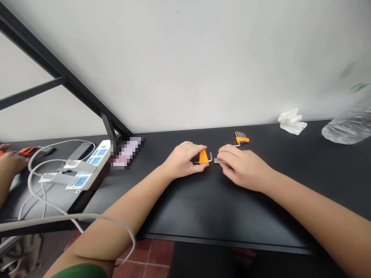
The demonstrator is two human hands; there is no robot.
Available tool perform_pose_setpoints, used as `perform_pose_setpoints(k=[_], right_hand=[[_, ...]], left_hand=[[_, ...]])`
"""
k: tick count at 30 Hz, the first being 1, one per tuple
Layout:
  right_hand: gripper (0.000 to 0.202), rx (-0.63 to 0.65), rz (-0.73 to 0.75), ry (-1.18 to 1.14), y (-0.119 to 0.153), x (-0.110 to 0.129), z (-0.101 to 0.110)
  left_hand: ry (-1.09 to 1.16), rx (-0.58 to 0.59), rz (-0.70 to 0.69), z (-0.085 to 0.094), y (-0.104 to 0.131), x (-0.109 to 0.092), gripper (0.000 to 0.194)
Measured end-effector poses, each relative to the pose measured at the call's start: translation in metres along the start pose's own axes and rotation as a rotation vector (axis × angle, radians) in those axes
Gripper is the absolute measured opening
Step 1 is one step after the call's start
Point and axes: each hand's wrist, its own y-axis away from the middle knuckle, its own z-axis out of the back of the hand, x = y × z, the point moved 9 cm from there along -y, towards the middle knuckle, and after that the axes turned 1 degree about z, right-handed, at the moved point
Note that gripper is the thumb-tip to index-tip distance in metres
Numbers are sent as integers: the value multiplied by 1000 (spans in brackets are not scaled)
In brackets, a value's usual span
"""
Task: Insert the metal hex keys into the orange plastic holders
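So the orange wedge-shaped plastic holder (pixel 203 157) sits right in the left hand (pixel 185 160), thumb on the near edge and a fingertip on the far one, pinched with no visible slack. A bent silver metal key (pixel 210 157) pokes out just right of that pinch, and imo holding by the edges is good since it leaves that side uncovered. Right across from it, the right hand (pixel 242 166) has its fingers curled in around a small bundle of thin grey metal rods (pixel 217 160), ends facing the holder; can't tell if they're lifted off the table. I'd keep that hold near the tips but snug, since loose rods will probably fan out, and brace both wrists on the smooth black tabletop (pixel 220 208). Just beyond the right fingers there's a second orange plastic holder with a row of grey keys (pixel 242 139); watch your knuckles there. Farther out past that hand, a crumpled white tissue (pixel 292 121) is well clear.
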Motion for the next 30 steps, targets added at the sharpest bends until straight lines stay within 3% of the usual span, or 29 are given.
perform_pose_setpoints(k=[5,11,17,24,30], right_hand=[[13,357,-99,137,11,-33,-24],[15,448,-145,217,13,-33,-33],[8,309,-183,84,6,-28,-14],[20,55,10,-58,5,-14,1],[20,-79,69,-49,5,-9,20]], left_hand=[[-29,50,50,-6,5,12,46],[-41,93,115,-11,6,18,47],[-5,107,137,-13,6,18,46],[31,78,93,-10,3,10,46],[44,76,117,-9,4,13,45]])
